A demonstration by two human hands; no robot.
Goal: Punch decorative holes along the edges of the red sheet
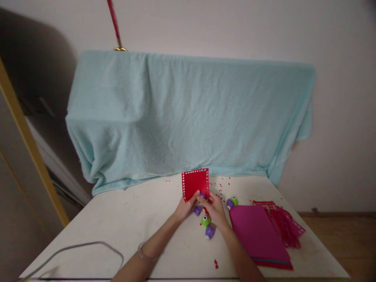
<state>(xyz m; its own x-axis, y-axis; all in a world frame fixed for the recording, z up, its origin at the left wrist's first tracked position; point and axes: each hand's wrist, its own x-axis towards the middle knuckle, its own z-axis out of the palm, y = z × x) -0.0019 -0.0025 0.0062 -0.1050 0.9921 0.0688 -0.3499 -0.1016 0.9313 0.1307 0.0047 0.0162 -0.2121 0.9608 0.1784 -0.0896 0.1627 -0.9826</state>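
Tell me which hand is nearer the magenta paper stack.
Right. The right hand sits just left of the magenta paper stack, holding the red sheet; the left hand grips the sheet farther left.

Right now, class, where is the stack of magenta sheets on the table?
In the head view, the stack of magenta sheets lies on the white table at the person's right, just right of the right hand and beside the punched red strips.

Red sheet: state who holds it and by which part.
Both hands, left hand and right hand, pinch the red punched-edge sheet at its lower edge, holding it upright over the white table.
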